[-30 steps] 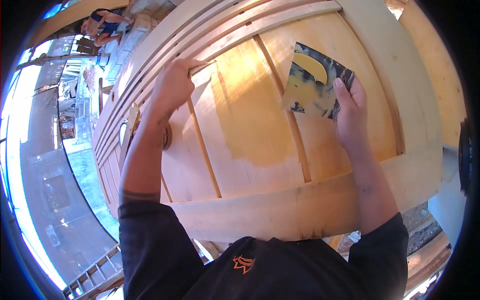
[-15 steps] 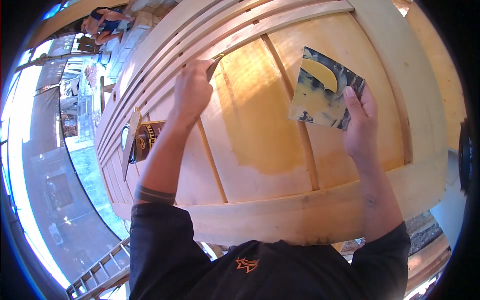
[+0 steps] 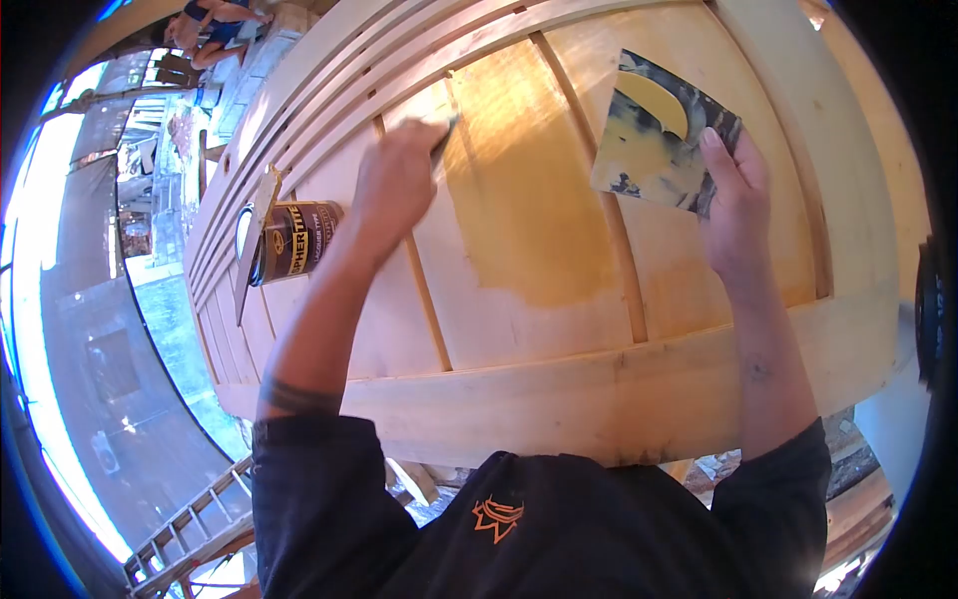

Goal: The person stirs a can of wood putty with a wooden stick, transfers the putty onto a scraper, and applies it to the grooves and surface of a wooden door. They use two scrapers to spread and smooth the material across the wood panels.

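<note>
My left hand (image 3: 401, 175) is closed on a small dark-bladed putty knife (image 3: 444, 140), its tip at the left edge of the yellow coating (image 3: 539, 220) spread on a wooden panel. In my right hand (image 3: 735, 190) is a flat square palette (image 3: 649, 150), dark and smeared, with a curved mound of yellow paste near its top. The palette is above the panel to the right of the coated part, my thumb on its near face. A dark labelled can (image 3: 299, 240) rests on the wood left of my left forearm, with a flat piece across its top.
Thin wooden strips (image 3: 434, 299) divide the panel, and long slats (image 3: 399, 65) run along its far side. A ladder (image 3: 195, 529) stands at the lower left. Another person (image 3: 215, 30) is at the top left. A grey sheet (image 3: 90, 339) hangs at the left.
The knife in my left hand has moved down and slightly right along the coating's left edge. The palette has shifted up and right in the view. More of the can's label shows.
</note>
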The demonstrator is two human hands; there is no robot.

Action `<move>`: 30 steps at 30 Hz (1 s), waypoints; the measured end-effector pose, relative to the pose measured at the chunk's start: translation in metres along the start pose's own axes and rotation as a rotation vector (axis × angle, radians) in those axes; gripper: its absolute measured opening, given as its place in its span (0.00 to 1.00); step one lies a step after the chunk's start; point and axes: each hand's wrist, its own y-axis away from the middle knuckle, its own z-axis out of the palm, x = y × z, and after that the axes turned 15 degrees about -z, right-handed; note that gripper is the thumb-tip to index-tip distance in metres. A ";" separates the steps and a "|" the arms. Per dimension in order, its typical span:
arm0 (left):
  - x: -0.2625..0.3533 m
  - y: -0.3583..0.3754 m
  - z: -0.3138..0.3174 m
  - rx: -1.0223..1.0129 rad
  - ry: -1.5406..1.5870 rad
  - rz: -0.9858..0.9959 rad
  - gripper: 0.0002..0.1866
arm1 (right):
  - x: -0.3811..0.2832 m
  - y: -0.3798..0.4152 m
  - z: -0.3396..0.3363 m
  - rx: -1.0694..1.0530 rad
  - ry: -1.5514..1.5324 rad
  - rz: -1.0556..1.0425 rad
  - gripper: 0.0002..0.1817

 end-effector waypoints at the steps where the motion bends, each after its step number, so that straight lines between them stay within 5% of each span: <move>1: 0.005 0.019 -0.008 -0.053 0.006 -0.020 0.22 | 0.002 0.000 0.000 0.006 0.000 -0.001 0.13; 7: -0.001 -0.026 -0.043 0.018 0.031 -0.092 0.23 | 0.007 -0.001 0.002 0.009 -0.011 -0.016 0.12; 12: 0.020 -0.077 -0.051 -0.206 -0.074 -0.182 0.23 | 0.004 -0.001 0.000 0.006 0.001 -0.019 0.12; 18: 0.004 -0.095 -0.033 -0.062 -0.018 0.022 0.23 | 0.006 0.000 -0.002 -0.043 0.038 0.000 0.15; 30: 0.003 -0.104 -0.027 -0.215 0.024 -0.010 0.20 | 0.004 -0.002 -0.001 0.016 0.093 0.010 0.12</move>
